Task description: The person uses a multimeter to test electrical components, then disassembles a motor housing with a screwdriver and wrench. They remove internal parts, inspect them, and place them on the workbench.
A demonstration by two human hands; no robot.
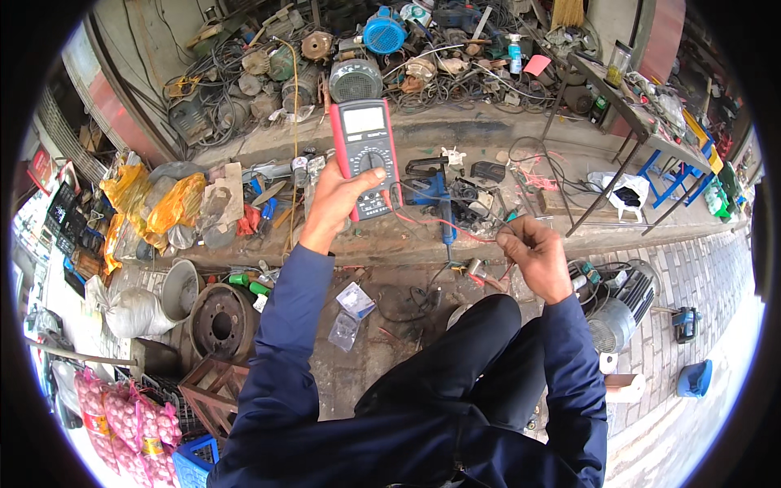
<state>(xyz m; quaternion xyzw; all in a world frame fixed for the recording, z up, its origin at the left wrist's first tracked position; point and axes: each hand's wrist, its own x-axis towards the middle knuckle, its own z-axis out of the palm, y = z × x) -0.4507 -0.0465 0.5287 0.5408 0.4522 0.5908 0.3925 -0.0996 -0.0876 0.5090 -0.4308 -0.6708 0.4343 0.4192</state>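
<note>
My left hand (332, 199) is wrapped round a red and grey digital multimeter (376, 154), held upright with its thumb beside the dial. From the meter's lower end, red and black test leads (446, 224) run across to my right hand (537, 259). That hand is closed in a pinch on the leads; their tips are hard to make out. Behind the leads, on the step, lies a blue power tool (429, 192) with dark parts and cables about it.
Old motors, one with a blue cover (384, 34), and tangled cables are heaped at the back. A metal table (610, 96) stands at the far right. A grey motor (622, 313) sits right of my knees, a rusty wheel hub (220, 321) to the left. Small plastic packets (355, 301) lie ahead.
</note>
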